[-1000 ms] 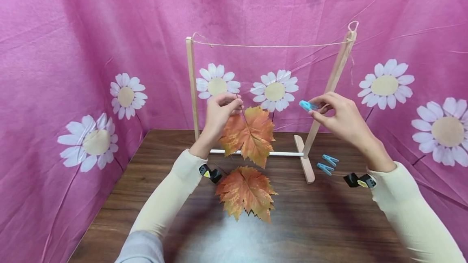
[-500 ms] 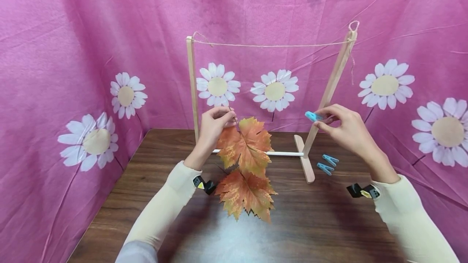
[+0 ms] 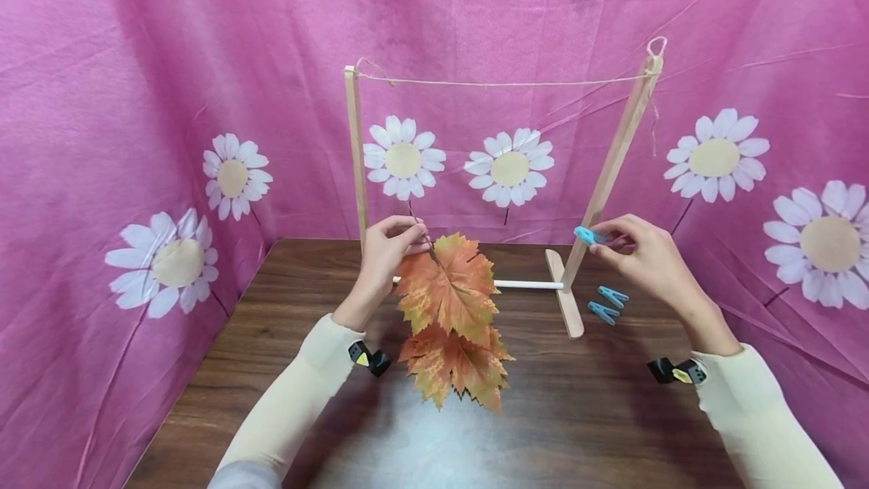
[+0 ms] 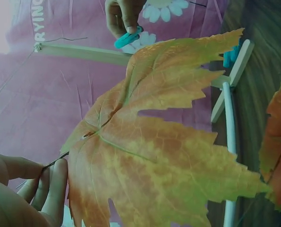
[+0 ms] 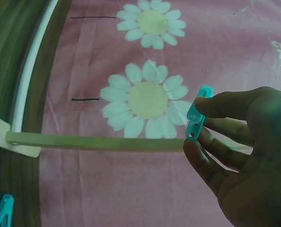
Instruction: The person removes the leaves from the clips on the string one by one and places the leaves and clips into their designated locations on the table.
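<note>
My left hand (image 3: 388, 259) pinches the thin dark stem of an orange-green artificial maple leaf (image 3: 448, 285), whose blade hangs down to the right of the fingers. In the left wrist view the stem (image 4: 55, 161) runs between thumb and fingertips. A second maple leaf (image 3: 462, 372) lies on the table, its upper part covered by the held one. Over on the right, my right hand (image 3: 641, 259) holds a light blue clothespin (image 3: 585, 235) between thumb and fingers. That clothespin (image 5: 197, 116) shows up close in the right wrist view.
Behind the hands stands a wooden frame with a right post (image 3: 614, 161), a left post (image 3: 356, 149) and a string (image 3: 502, 84) tied between their tops. A white rod (image 3: 529, 284) joins it low down. Two blue clothespins (image 3: 603, 312) lie right of its wooden foot (image 3: 565, 300).
Both hands have come down. My left hand has also shifted left with its leaf, which now overlaps the leaf on the table; my right hand has moved slightly right with the clothespin.
</note>
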Available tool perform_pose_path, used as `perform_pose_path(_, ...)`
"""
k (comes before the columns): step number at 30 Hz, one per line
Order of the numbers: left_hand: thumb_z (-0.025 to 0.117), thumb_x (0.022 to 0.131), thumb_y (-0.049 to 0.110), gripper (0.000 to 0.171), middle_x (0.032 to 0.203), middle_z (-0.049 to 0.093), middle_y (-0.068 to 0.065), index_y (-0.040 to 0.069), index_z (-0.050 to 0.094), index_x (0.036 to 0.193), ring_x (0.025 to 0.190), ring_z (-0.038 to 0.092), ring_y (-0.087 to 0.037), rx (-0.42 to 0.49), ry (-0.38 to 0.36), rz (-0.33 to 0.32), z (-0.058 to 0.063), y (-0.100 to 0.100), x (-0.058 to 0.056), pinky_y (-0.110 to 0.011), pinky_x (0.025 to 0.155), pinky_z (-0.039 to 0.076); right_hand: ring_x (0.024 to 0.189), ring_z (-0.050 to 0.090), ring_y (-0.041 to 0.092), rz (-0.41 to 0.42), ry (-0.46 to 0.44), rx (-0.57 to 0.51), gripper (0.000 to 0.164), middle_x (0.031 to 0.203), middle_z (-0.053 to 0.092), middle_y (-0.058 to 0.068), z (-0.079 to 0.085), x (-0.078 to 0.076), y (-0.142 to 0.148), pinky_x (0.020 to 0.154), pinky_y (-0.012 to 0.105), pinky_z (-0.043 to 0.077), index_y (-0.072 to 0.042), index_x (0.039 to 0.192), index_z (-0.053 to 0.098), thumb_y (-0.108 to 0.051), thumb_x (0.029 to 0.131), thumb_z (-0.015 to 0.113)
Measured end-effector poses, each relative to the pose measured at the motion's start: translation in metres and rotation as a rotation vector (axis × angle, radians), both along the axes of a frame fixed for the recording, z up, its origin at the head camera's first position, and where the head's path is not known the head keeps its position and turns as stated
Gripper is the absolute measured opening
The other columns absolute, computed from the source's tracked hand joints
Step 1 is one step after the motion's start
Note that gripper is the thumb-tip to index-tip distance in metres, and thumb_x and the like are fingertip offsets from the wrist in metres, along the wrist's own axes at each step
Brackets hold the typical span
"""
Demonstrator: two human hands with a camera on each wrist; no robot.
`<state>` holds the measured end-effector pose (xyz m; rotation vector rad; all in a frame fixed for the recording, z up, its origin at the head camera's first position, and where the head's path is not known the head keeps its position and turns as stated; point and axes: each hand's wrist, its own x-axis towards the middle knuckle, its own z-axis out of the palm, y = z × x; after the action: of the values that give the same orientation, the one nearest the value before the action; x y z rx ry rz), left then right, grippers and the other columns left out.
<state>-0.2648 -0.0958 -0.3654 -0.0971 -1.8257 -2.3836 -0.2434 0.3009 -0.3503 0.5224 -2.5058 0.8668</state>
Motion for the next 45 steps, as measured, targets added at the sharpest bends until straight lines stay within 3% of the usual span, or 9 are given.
perform_pose_path(6,0.068,0.098,-0.007,0.017,0.085,0.075,-0.005,-0.019,0.067,0.111,0.075,0.076,-0.014,0.038,-0.056,-0.007,-0.012,-0.005,0.006,-0.029,0.076,0.069,0.080,0.056,-0.017,-0.038,0.014,0.034,0.021,0.097,0.076,0.011,-0.012,-0.001,0.011,0.073,0.001,0.046,-0.006,0.108,0.079,-0.007,0.088,0.085)
perform_pose_path(15,0.067,0.095,-0.010,0.011,0.085,0.076,-0.003,-0.015,0.070,0.105,0.075,0.077,-0.015,0.070,-0.081,0.009,-0.036,-0.011,0.011,-0.031,0.075,0.070,0.081,0.055,-0.017,-0.069,-0.006,0.047,0.022,0.099,0.077,0.013,-0.029,-0.002,0.029,0.072,0.001,0.044,-0.006,0.109,0.080,-0.008,0.088,0.085)
perform_pose_path(21,0.066,0.096,-0.011,0.013,0.094,0.073,-0.003,-0.018,0.069,0.106,0.075,0.076,-0.015,0.080,-0.119,0.026,-0.050,-0.015,0.015,-0.030,0.076,0.069,0.081,0.054,-0.019,-0.091,-0.031,0.048,0.023,0.099,0.077,0.015,-0.042,0.000,0.041,0.071,0.001,0.044,-0.006,0.110,0.080,-0.009,0.088,0.086)
perform_pose_path(25,0.066,0.097,-0.011,0.015,0.086,0.075,-0.005,-0.018,0.068,0.110,0.074,0.076,-0.014,0.094,-0.155,0.021,-0.060,-0.017,0.019,-0.031,0.077,0.070,0.081,0.054,-0.016,-0.116,-0.049,0.043,0.022,0.098,0.076,0.014,-0.050,0.002,0.047,0.070,0.003,0.043,-0.007,0.108,0.080,-0.009,0.087,0.087)
perform_pose_path(37,0.062,0.097,-0.012,0.021,0.082,0.075,-0.006,-0.023,0.062,0.115,0.076,0.077,-0.015,0.105,-0.218,0.007,-0.093,-0.019,0.028,-0.030,0.077,0.069,0.083,0.052,-0.018,-0.184,-0.131,0.041,0.023,0.105,0.075,0.019,-0.076,0.009,0.070,0.069,0.003,0.042,-0.005,0.110,0.079,-0.011,0.089,0.086)
perform_pose_path(45,0.058,0.100,-0.012,0.008,0.085,0.074,-0.007,-0.012,0.066,0.102,0.080,0.077,-0.018,0.132,-0.247,0.021,-0.112,-0.022,0.031,-0.033,0.080,0.070,0.079,0.053,-0.018,-0.191,-0.159,0.057,0.023,0.102,0.076,0.021,-0.094,0.008,0.083,0.064,0.006,0.045,-0.004,0.108,0.079,-0.009,0.087,0.087)
